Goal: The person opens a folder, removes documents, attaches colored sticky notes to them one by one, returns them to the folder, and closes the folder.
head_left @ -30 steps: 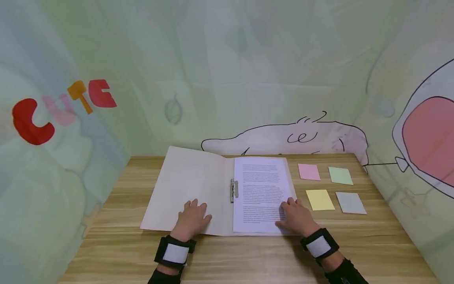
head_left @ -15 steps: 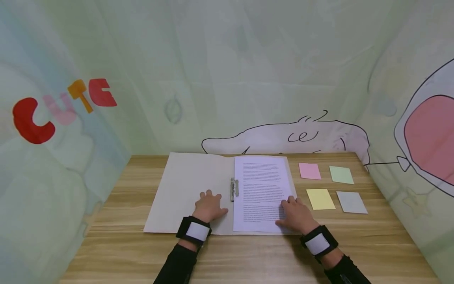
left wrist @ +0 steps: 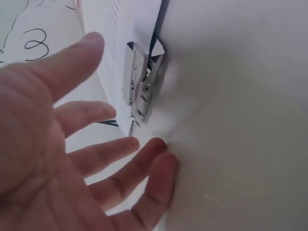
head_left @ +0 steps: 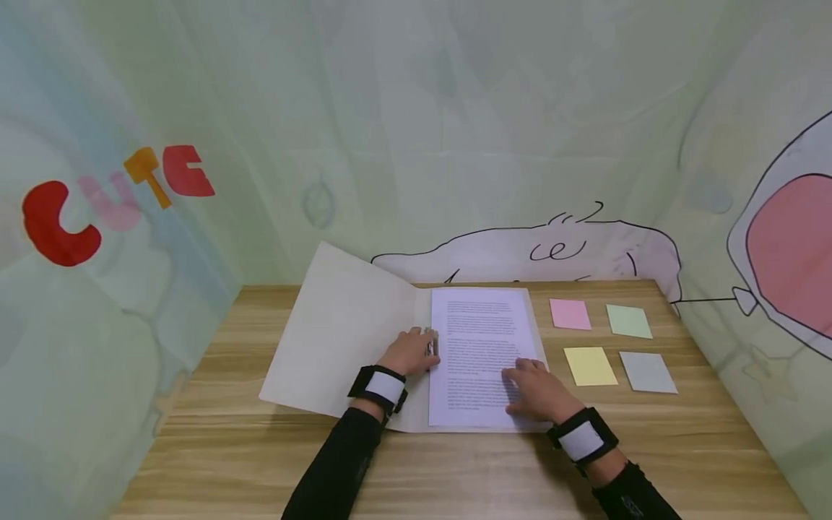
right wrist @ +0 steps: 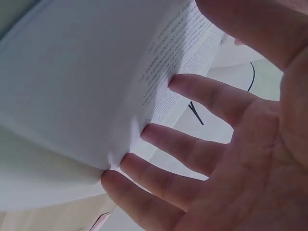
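Observation:
An open white file folder (head_left: 344, 325) lies on the wooden table, its left cover tilted up off the surface. Printed sheets (head_left: 471, 339) lie on its right half. At the spine, my left hand (head_left: 408, 352) is beside the metal clip (left wrist: 139, 82). In the left wrist view its fingers are spread and slightly bent, holding nothing; the outer fingertips appear to touch the folder. My right hand (head_left: 538, 391) rests its fingertips on the lower right of the sheets, fingers apart, as the right wrist view shows. In the head view, my left hand partly hides the clip.
Right of the folder lie pink (head_left: 570, 315), green (head_left: 628, 321), yellow (head_left: 590, 366) and grey-blue (head_left: 648, 373) square notes. Printed fabric walls (head_left: 416, 159) stand behind and at both sides of the table (head_left: 455, 477).
My left hand has moved right and up from the left cover to the clip. That cover dropped flat, then lifted again. The right hand has hardly moved.

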The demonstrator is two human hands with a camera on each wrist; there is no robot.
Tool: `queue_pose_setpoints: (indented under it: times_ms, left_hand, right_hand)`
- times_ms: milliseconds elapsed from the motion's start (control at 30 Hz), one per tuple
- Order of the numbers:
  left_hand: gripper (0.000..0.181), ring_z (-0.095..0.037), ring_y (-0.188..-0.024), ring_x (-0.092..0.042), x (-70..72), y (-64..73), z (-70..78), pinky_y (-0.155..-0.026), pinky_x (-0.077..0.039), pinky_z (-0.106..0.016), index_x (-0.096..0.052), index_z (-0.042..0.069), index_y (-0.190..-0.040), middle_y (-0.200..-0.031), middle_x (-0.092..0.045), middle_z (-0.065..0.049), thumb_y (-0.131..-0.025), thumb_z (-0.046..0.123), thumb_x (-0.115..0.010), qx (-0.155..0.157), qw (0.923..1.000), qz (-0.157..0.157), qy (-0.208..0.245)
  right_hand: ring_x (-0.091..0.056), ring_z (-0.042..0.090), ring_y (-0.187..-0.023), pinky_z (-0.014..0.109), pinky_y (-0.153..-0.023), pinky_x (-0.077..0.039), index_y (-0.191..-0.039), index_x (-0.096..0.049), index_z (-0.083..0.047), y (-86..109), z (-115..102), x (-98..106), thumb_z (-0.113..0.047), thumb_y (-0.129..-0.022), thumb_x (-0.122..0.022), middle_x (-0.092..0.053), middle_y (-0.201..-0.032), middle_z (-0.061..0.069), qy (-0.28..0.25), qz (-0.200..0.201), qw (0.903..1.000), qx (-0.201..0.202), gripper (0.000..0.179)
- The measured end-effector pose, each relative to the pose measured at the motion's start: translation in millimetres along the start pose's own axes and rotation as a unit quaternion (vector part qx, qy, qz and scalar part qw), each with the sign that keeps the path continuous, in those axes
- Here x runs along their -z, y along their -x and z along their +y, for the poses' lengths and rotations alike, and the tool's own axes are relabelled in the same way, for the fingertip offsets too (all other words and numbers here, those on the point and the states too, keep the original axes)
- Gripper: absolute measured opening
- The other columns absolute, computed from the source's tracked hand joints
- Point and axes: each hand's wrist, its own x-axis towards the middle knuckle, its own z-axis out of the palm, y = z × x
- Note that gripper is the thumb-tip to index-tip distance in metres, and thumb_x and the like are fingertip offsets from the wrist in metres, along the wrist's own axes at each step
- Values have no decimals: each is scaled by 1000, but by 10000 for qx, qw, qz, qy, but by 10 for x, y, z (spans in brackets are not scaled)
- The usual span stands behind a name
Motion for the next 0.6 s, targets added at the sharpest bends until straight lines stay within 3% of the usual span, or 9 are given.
queue_pose_setpoints:
  times_ms: [100,367,600]
  left_hand:
    - [45,-36,-116,-50,-10,-57,3,-97,-40,-45,-59,7,-126,-131,-51,-17,-88,30,-67,-67,9999,23,-111]
    - [45,-37,-125,-44,-82,-146,20,-100,-38,-45,-60,6,-125,-141,-44,-15,-86,25,-71,156,9997,56,-171]
    - [43,-34,-124,-46,-64,-162,5,-100,-37,-43,-63,7,-121,-138,-49,-13,-84,26,-72,-74,9991,91,-407]
  right_hand:
    - [-43,45,-118,57,-95,-38,-121,-62,-4,-4,-15,12,-27,-72,-82,-50,-128,25,59,-16,10000,-48,58]
    - [-45,44,-116,56,-93,-40,-120,-63,-6,-2,-22,24,-28,-71,-83,-51,-126,23,115,1,9999,-60,57]
    - [-46,43,-113,55,-91,-41,-119,-64,-7,-7,-22,31,-29,-71,-83,-52,-123,22,153,109,9998,-24,56]
